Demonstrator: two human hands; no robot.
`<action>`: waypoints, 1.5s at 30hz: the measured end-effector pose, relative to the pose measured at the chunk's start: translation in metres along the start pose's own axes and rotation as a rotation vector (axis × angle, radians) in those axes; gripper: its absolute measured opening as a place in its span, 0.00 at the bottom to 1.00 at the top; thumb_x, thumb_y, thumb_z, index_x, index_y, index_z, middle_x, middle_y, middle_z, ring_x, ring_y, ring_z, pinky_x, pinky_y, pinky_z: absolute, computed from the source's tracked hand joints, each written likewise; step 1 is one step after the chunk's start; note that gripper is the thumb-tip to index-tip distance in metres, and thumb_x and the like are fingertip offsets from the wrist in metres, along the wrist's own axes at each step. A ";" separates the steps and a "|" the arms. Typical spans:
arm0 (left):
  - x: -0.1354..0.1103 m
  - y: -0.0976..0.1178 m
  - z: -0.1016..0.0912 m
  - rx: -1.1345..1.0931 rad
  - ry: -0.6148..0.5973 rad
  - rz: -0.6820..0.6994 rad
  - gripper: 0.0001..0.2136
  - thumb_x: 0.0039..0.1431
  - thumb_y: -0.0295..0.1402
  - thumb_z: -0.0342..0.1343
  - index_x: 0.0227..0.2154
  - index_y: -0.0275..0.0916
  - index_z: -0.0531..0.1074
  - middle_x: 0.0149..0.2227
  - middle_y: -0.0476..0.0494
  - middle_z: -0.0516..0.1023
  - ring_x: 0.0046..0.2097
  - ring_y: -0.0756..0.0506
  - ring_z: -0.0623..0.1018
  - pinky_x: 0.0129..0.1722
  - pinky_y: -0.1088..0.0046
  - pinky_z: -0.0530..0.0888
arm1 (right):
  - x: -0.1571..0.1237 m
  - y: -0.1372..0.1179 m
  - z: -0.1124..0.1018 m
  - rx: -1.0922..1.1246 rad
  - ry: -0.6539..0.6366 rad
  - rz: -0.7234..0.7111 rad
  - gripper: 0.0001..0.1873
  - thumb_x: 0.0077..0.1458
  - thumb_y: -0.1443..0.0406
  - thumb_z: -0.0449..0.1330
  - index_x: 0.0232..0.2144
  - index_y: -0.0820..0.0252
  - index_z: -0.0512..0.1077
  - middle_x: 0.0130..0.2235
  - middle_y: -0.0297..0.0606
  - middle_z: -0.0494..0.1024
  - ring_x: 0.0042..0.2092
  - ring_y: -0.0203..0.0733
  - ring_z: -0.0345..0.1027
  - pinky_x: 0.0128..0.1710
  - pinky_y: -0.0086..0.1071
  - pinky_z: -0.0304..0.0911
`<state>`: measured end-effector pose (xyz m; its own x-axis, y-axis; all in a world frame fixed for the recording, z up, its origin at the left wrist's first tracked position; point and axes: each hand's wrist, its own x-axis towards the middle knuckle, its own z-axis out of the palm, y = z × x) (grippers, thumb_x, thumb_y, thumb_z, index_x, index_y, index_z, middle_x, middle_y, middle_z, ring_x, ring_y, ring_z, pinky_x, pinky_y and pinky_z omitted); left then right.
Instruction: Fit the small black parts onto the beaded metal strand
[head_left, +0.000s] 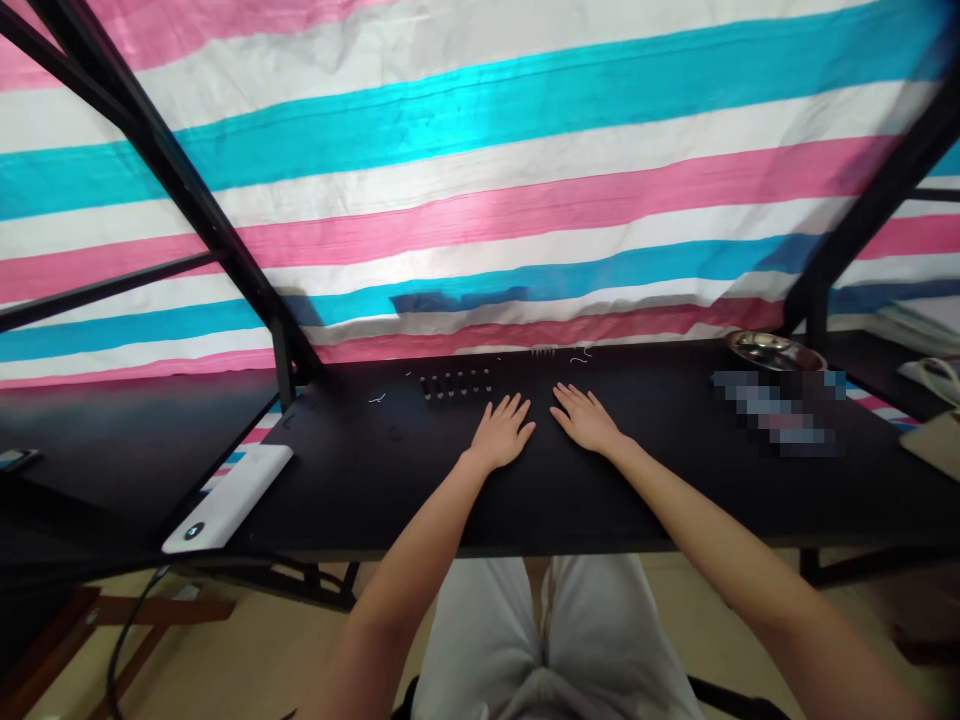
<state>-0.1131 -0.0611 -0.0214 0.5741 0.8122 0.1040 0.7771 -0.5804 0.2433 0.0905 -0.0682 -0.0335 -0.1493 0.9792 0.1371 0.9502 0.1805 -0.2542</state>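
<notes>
Left hand [501, 436], right hand [586, 420] flat on black tabletop [645, 500], fingers apart, empty. Forward slide could topple small black peg row [457, 384] just beyond.

Both arms are bare as far as they show, and the left hand [501, 432] and right hand [587, 418] are bare too. Pale grey trousers [555, 640], creased at the lap, show at 6 o'clock.
</notes>
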 end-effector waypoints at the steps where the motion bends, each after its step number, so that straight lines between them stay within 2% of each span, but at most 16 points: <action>1: 0.000 0.000 0.000 0.005 -0.003 0.003 0.26 0.62 0.46 0.33 0.60 0.42 0.51 0.64 0.42 0.49 0.64 0.41 0.49 0.60 0.54 0.47 | -0.001 -0.001 0.000 -0.001 -0.016 0.010 0.28 0.61 0.55 0.39 0.60 0.58 0.52 0.63 0.39 0.51 0.64 0.44 0.40 0.60 0.45 0.37; 12: -0.001 0.008 -0.003 0.055 -0.042 -0.005 0.29 0.62 0.48 0.30 0.61 0.38 0.48 0.64 0.43 0.45 0.65 0.42 0.47 0.61 0.55 0.46 | 0.002 -0.003 0.000 -0.037 -0.057 0.013 0.31 0.61 0.53 0.35 0.62 0.61 0.48 0.64 0.40 0.47 0.64 0.42 0.36 0.61 0.47 0.35; 19: 0.000 0.007 -0.003 0.075 -0.052 -0.008 0.29 0.62 0.48 0.28 0.62 0.37 0.48 0.64 0.43 0.44 0.65 0.44 0.47 0.61 0.59 0.47 | 0.002 -0.004 0.001 -0.065 -0.067 0.010 0.30 0.60 0.59 0.34 0.62 0.64 0.46 0.64 0.38 0.45 0.64 0.41 0.36 0.61 0.47 0.35; 27: 0.002 0.004 0.002 0.070 -0.023 -0.001 0.30 0.62 0.46 0.29 0.61 0.33 0.48 0.64 0.41 0.46 0.64 0.44 0.48 0.61 0.61 0.48 | 0.003 -0.003 0.001 -0.063 -0.074 0.011 0.30 0.60 0.58 0.34 0.62 0.64 0.46 0.64 0.38 0.45 0.65 0.42 0.36 0.61 0.47 0.35; 34: 0.002 0.006 -0.001 0.065 -0.034 -0.006 0.26 0.63 0.39 0.30 0.61 0.32 0.49 0.64 0.40 0.47 0.64 0.44 0.49 0.61 0.61 0.49 | 0.003 -0.002 0.002 -0.054 -0.066 0.011 0.31 0.60 0.57 0.34 0.62 0.64 0.46 0.64 0.38 0.45 0.65 0.42 0.35 0.61 0.48 0.35; 45: 0.002 0.003 0.002 0.074 -0.032 -0.002 0.27 0.63 0.39 0.30 0.61 0.31 0.49 0.64 0.41 0.47 0.64 0.45 0.49 0.61 0.61 0.49 | 0.003 -0.003 0.001 -0.048 -0.071 0.011 0.31 0.60 0.55 0.34 0.62 0.61 0.46 0.64 0.39 0.45 0.65 0.43 0.35 0.61 0.48 0.35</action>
<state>-0.1093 -0.0615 -0.0224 0.5793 0.8118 0.0728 0.7946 -0.5824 0.1718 0.0866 -0.0656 -0.0330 -0.1560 0.9856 0.0654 0.9637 0.1664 -0.2086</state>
